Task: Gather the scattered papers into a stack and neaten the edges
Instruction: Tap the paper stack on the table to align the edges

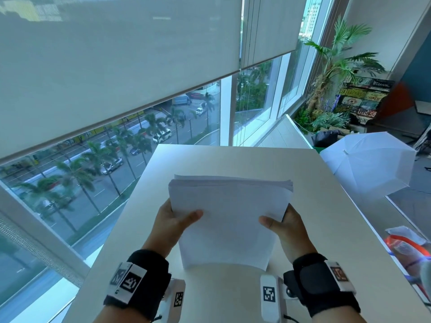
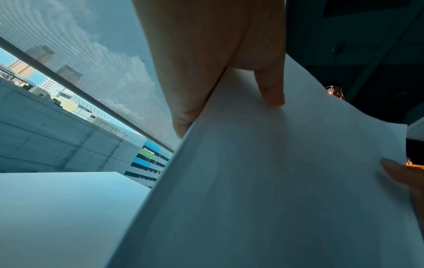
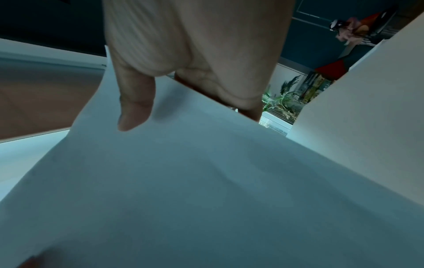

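A stack of white papers (image 1: 229, 220) stands nearly upright on the white table (image 1: 326, 229), its lower edge near the table top. My left hand (image 1: 177, 220) grips the stack's left side, thumb on the front sheet and fingers behind. On the right side my right hand (image 1: 283, 223) grips it the same way. The top edges of the sheets are slightly uneven, with one sheet standing higher at the back. The left wrist view shows the paper stack (image 2: 275, 181) pinched by my left hand (image 2: 229, 101). The right wrist view shows the paper stack (image 3: 206, 181) under my right hand's thumb (image 3: 135, 108).
A large window with a roller blind (image 1: 116, 66) is beyond the table's left and far edges. A white umbrella (image 1: 368, 166) lies right of the table. Plastic-wrapped items (image 1: 405, 245) sit at the table's right edge. Potted plants (image 1: 331, 89) stand in the far corner.
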